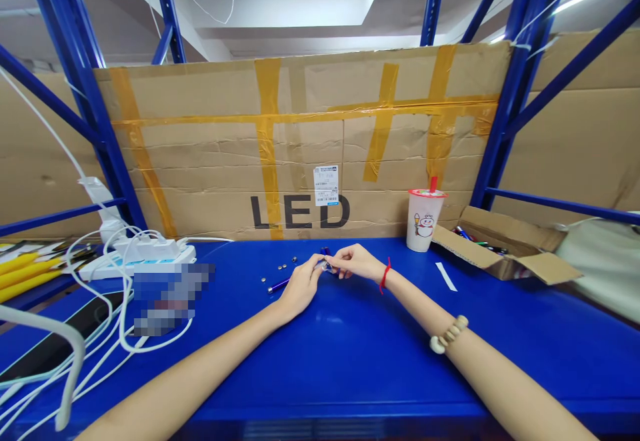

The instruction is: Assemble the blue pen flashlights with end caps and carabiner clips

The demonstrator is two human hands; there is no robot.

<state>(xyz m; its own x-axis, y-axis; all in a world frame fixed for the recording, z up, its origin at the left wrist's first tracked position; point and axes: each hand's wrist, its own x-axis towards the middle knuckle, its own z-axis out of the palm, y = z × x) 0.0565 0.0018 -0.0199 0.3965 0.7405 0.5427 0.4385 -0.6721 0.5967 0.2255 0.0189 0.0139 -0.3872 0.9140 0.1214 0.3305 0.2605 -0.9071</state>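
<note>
We see a small, shiny piece, glassy or metallic, at the middle of the smooth blue tabletop, between the fingertips of both hands; our left hand is nearly closed, its fingers bent and pinching at the piece; our right hand has thumb and forefinger drawn together on it, the other fingers loosely curled; the piece is too small and covered for us to tell its long axis or which way it points. Just beside our left hand lies a slim, glossy purple tube, its long axis slanting, the silvery end toward the near left; small round metal parts sit beyond it, and more purple shows behind our fingers. We wear a thin red cord and a chunky pale beaded bracelet on the right arm; to the right stand a tapered white cup and an open box of creased brown cardboard; a flat white strip lies nearer us.
</note>
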